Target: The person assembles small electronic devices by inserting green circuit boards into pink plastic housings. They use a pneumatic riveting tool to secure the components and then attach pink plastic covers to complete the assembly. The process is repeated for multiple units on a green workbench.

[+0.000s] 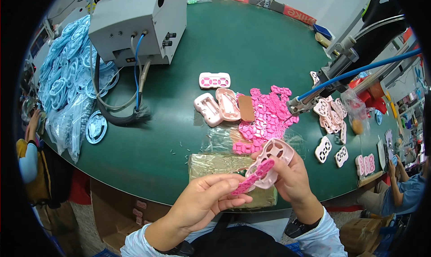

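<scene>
Both hands (251, 185) hold pink keypad (253, 177) diagonally up-right.

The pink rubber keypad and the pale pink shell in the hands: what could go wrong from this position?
1. The pink rubber keypad is pinched only at its end by the left hand, so it might bend and miss the openings of the pale pink shell in the right hand.
2. Both are held past the table edge; a slip could drop them off the table.

Single head-worn fisheye view, steeply downward, close over green table (251, 46)
</scene>
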Demonstrator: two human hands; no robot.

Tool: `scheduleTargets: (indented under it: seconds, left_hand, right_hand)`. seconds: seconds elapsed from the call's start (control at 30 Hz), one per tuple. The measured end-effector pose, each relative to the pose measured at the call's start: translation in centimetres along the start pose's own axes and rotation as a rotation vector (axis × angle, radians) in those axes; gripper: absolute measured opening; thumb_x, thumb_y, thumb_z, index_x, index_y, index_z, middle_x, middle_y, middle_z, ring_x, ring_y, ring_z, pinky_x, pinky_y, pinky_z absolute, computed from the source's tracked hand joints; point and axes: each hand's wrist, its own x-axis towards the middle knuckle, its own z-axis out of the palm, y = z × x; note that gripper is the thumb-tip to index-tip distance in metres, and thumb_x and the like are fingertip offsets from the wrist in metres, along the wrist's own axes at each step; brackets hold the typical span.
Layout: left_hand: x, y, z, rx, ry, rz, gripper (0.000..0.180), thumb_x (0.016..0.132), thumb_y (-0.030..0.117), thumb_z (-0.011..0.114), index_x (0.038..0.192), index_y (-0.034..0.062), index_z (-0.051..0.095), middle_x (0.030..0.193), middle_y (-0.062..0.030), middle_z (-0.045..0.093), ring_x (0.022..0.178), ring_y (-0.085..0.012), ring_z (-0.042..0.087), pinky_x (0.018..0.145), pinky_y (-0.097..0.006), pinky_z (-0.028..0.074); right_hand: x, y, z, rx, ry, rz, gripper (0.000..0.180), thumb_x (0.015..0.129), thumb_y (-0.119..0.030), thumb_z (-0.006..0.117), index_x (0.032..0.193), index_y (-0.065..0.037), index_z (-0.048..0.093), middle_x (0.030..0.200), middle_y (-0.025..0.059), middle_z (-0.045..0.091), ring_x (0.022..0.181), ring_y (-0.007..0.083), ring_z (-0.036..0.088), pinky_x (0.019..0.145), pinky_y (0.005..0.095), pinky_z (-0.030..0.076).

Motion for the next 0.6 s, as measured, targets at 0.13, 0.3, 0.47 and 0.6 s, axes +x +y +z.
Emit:
scheduleTargets:
  seconds: [0.13,0.3,0.47,0.6]
  left_hand:
    - [0.2,0.5,-0.5,0.246,-0.029,-0.048,0.023,0.093,0.010,0.063,0.102,-0.0107,0.065,0.098,-0.0183,0.068,0.086,-0.0241,0.071,0.078,-0.027,0.059]
    - [0.2,1.5,0.5,0.817,0.133,0.177,0.019,0.090,0.012,0.070,0.087,-0.0071,0.070,0.081,-0.0092,0.070,0.072,-0.0131,0.068,0.064,-0.022,0.054]
    - [1.2,1.3,1.2,1.164,0.121,0.654,0.020,0.088,0.013,0.072,0.080,-0.0052,0.069,0.072,-0.0023,0.065,0.061,-0.0076,0.060,0.055,-0.023,0.048]
    - [1.9,0.3,0.4,1.077,0.192,0.680,0.019,0.090,0.011,0.071,0.097,-0.0057,0.065,0.077,-0.0031,0.066,0.066,-0.0081,0.060,0.059,-0.024,0.050]
  right_hand:
    - [0.3,-0.9,-0.3,-0.005,-0.101,0.120,0.032,0.099,-0.014,0.053,0.128,0.000,0.053,0.110,0.0083,0.065,0.098,0.0153,0.065,0.086,0.0314,0.054]
    - [0.8,-2.2,0.3,-0.212,-0.301,0.354,0.035,0.102,-0.021,0.051,0.129,0.001,0.054,0.111,0.0048,0.065,0.096,0.0098,0.062,0.084,0.0270,0.052]
    - [0.5,-2.9,1.0,-0.342,-0.509,0.232,0.047,0.088,-0.023,0.073,0.127,-0.002,0.056,0.107,0.0029,0.063,0.095,0.0098,0.059,0.084,0.0270,0.049]
    - [0.5,-3.2,1.3,-0.615,-0.428,0.236,0.049,0.082,-0.023,0.079,0.121,-0.003,0.058,0.098,0.0016,0.064,0.089,0.0094,0.059,0.077,0.0279,0.050]
